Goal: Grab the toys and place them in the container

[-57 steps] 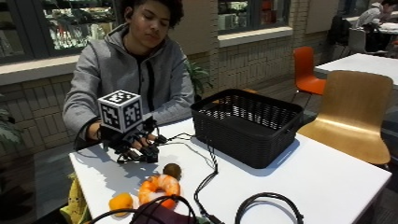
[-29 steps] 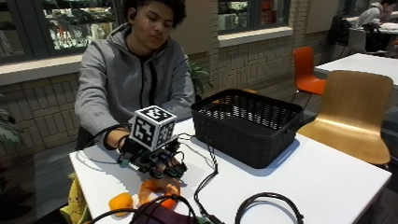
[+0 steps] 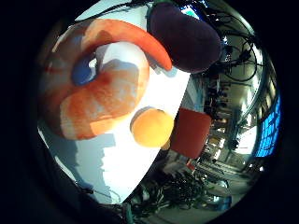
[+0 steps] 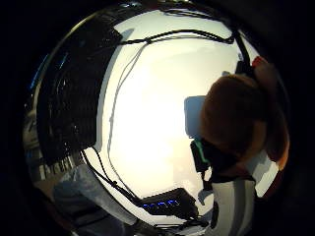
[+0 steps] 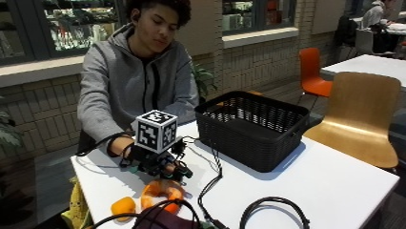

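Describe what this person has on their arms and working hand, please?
The person wears a grey hooded sweatshirt whose long sleeves cover both arms to the wrists. The right hand is inside a black glove fitted with black straps and small bits of hardware, including a touch of green. Thin black leads run from the glove across the white table. The other hand cannot be seen here.

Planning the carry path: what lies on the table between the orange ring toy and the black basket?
Outside view: only black cables on white table between ring toy and basket.
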Motion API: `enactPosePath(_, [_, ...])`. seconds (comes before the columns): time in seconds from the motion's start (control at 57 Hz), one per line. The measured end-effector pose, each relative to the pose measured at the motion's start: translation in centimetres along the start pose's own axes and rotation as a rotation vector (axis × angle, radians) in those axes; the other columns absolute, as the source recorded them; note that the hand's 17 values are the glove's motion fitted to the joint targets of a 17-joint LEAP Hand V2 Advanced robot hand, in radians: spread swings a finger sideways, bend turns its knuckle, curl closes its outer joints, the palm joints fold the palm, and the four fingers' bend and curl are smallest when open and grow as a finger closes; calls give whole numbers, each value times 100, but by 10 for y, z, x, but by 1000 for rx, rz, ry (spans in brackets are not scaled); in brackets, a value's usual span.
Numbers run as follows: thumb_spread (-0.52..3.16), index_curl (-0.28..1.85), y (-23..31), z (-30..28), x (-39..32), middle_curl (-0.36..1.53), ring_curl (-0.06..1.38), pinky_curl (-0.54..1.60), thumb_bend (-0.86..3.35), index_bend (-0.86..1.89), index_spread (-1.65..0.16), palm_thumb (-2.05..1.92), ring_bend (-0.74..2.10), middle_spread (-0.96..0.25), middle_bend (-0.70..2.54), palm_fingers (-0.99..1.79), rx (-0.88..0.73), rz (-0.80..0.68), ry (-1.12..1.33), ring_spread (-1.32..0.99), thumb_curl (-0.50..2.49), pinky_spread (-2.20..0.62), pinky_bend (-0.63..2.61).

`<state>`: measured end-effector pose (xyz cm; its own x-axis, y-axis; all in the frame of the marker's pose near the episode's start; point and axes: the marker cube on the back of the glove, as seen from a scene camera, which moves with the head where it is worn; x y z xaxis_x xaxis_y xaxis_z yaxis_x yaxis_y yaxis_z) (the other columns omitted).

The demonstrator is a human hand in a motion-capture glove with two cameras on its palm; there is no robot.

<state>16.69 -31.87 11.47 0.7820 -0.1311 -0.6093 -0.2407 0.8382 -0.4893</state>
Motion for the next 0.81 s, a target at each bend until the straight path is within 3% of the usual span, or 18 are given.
enactPosePath(0.228, [147, 68, 13, -32, -33, 26, 0, 32, 23, 132, -24, 47, 8, -1, 22, -8, 155, -72, -67, -10, 36, -3, 19])
enactPosePath(0.474, [148, 66, 28, -128, -107, 33, 0, 31, 25, 139, -20, 55, 12, -4, 32, -5, 330, -280, -195, -13, 37, -3, 17])
enactPosePath(0.667, [148, 63, 29, -188, -187, 37, 2, 30, 25, 143, -19, 57, 14, -6, 36, -3, 400, -458, -137, -14, 37, -3, 17])
enactPosePath(0.807, [147, 62, 11, -196, -213, 39, 4, 30, 24, 145, -19, 57, 15, -7, 37, -3, 423, -537, -8, -15, 37, -3, 18])
